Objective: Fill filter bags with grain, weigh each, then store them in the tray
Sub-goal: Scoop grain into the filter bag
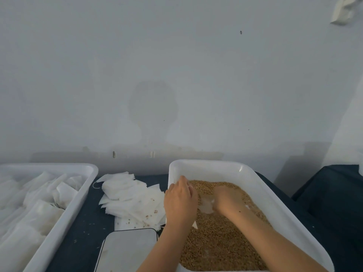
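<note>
A white tub (255, 185) at the right holds brown grain (216, 242). Both my hands are inside it. My left hand (179, 201) holds the edge of a white filter bag (206, 205) lying on the grain. My right hand (227, 199) is blurred and rests on the grain at the bag's mouth with fingers curled. A scale (127, 250) with a pale platform sits at the lower middle. The storage tray (59, 218) at the left holds several filled white bags (39, 209).
A heap of flat unfilled filter bags (133, 201) lies on the dark tabletop (86, 222) between tray and tub, with a few stray grains on it. A plain wall rises just behind the table. A dark object (334, 193) stands at the right.
</note>
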Tool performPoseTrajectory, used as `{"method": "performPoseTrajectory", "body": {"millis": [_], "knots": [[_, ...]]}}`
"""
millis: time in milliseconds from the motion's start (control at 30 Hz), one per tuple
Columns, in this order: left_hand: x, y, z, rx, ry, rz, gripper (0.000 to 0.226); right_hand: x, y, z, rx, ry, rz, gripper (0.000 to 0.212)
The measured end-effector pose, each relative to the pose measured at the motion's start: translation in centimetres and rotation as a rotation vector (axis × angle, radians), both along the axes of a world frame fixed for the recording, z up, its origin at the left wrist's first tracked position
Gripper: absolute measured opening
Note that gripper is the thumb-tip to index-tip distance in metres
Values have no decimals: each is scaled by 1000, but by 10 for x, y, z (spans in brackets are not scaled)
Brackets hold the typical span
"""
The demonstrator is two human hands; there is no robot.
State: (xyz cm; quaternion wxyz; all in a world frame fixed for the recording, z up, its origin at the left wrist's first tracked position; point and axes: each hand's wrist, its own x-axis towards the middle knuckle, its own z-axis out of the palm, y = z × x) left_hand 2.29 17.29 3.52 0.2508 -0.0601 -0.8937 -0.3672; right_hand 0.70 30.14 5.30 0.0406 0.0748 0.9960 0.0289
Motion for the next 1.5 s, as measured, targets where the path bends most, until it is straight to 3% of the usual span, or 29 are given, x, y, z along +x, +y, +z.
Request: {"method": "performPoseTrajectory", "body": {"millis": [233,367,433,700,1000,1500], "knots": [[-3,-2,-1,-12,-18,-79,12,-15,3,-23,-255,103,8,25],[-5,-4,-4,-30,-48,-151,23,-3,33,-8,-306,184,27,8],[-6,-4,-5,-72,-64,-183,27,11,52,12,-302,207,41,19],[-11,1,-13,-216,-77,-285,12,70,92,95,-353,21,156,11],[-6,5,-9,-240,-66,-450,5,67,87,103,-138,-10,227,19],[-2,6,-7,-229,-90,-489,7,56,65,116,185,69,235,21]]}}
